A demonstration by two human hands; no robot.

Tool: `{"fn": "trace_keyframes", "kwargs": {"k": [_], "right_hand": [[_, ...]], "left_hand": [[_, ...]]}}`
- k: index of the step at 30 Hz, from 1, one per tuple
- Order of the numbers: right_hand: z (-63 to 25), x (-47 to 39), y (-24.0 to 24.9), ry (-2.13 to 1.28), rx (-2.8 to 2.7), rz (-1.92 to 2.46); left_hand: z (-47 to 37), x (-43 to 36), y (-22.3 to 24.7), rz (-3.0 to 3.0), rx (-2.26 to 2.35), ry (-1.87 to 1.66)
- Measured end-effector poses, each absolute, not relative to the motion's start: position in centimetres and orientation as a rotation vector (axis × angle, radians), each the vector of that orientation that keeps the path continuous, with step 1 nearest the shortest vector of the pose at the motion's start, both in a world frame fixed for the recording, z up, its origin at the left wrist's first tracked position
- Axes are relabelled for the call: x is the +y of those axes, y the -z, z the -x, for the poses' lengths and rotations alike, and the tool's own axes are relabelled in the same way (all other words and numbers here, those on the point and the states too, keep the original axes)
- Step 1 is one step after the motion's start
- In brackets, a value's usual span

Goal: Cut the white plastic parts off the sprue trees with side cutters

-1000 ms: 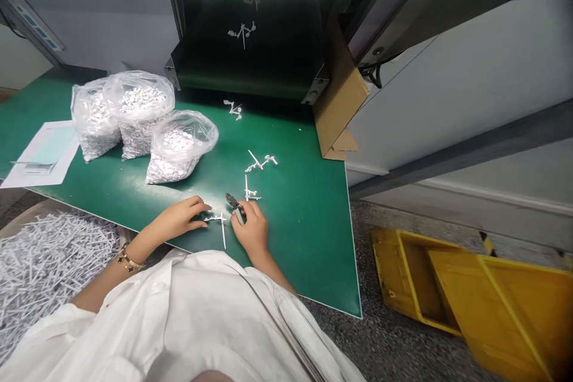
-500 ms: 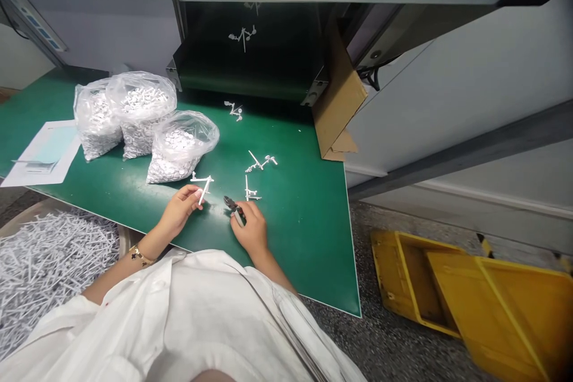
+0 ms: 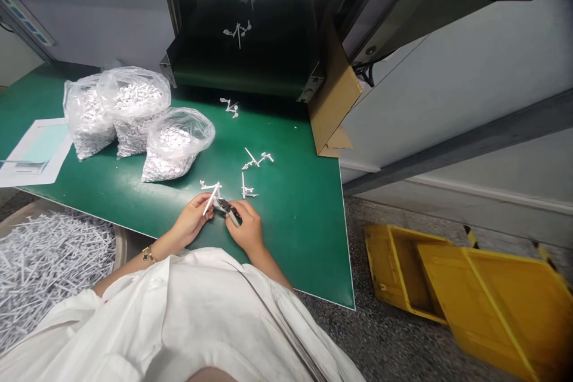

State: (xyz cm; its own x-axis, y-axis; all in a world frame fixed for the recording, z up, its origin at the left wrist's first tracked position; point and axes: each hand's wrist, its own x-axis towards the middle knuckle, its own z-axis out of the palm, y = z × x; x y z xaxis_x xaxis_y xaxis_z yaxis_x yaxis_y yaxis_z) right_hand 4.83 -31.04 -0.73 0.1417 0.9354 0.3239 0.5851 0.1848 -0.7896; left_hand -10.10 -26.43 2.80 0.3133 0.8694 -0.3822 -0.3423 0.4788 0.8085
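Note:
My left hand [image 3: 193,219] is closed on a white branched plastic piece [image 3: 212,198] near the front edge of the green table [image 3: 308,239]. Wrapped round a pair of cutters [image 3: 231,213], my right hand [image 3: 248,228] is just to the right. The cutter jaws are against or very near the white piece; exact contact is too small to tell. Two more branched pieces, one [image 3: 249,186] just beyond my right hand and another [image 3: 257,159] farther back, lie on the table. A smaller one [image 3: 230,107] rests near the dark conveyor.
Three clear bags of small white parts [image 3: 168,161] stand at the left beside papers [image 3: 38,149]. A tub of white sticks [image 3: 54,274] is at the lower left. Behind are a dark conveyor [image 3: 242,65] and cardboard [image 3: 333,95]. Yellow bins [image 3: 492,304] are at the right.
My left hand has moved right with the white piece, bringing it to the cutters. My right hand has shifted slightly left. The whole view has shifted a little.

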Motion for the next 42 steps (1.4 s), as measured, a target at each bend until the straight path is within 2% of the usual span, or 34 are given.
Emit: {"fn": "trace_keyframes", "kwargs": {"k": [16, 22, 38, 42], "right_hand": [[-4.8, -31.1, 0.7, -0.403, -1.591, 1.581], [-4.8, -31.4, 0.6, -0.380, -1.608, 1.638], [-4.8, -31.2, 0.4, -0.446, -1.549, 1.617], [-4.8, -31.1, 0.5, -0.428, -1.558, 1.589]], "left_hand": [[8.8, -27.6, -2.3, -0.413, 0.836, -0.897], [9.1, -27.7, -2.0, -0.572, 0.959, -0.964], [9.6, -27.9, -2.6, -0.549, 0.958, -0.940], [10.2, -26.5, -3.5, -0.803, 1.031, -0.977]]}}
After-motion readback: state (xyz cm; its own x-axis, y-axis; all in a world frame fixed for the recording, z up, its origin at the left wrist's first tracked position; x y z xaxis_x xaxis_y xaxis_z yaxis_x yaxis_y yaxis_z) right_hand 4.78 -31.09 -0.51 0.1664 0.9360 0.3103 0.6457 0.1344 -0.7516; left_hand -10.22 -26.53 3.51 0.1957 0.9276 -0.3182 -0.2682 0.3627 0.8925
